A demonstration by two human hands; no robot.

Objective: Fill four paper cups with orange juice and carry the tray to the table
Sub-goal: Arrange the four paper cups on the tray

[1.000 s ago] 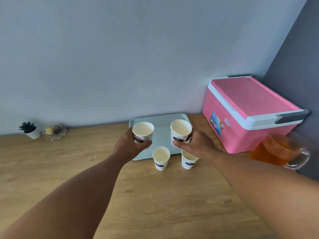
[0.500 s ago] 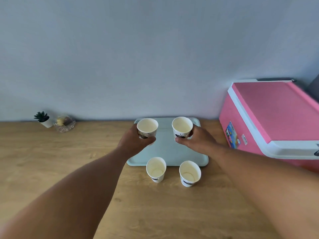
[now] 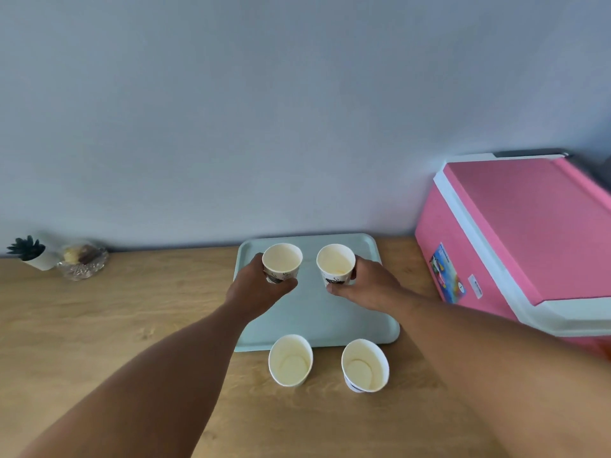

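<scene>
1. A person's left hand [image 3: 256, 289] wraps thumb and fingers around a paper cup [image 3: 282, 262], gripping it over the far half of a pale green tray [image 3: 317, 312]; whether the cup's base touches the tray cannot be told.
2. The right hand [image 3: 367, 287] is closed the same way on a second paper cup [image 3: 335, 264], just inward of its thumb, also over the tray's far half. The two held cups stand upright, side by side but apart.
3. Both held cups show pale, cream-coloured insides; whether the right-hand one holds any liquid cannot be told.
4. Nearer the person than both hands, two more cups stand on the wooden tabletop [image 3: 99, 325] just off the tray's near edge: the near-left cup [image 3: 291, 364] below the left hand, the near-right cup [image 3: 364, 365] below the right hand. Both look empty.
5. The tray lies flat on the tabletop, its far edge close to the grey wall [image 3: 264, 110].
6. Just beyond the right hand's outer side, a pink cooler box [image 3: 529, 233] with a white rim sits shut, a colourful sticker on its front.
7. Well off past the left hand, by the wall, a small potted plant [image 3: 28, 251] stands just beside a glass dish [image 3: 82, 262] with something in it, too blurred to name.
</scene>
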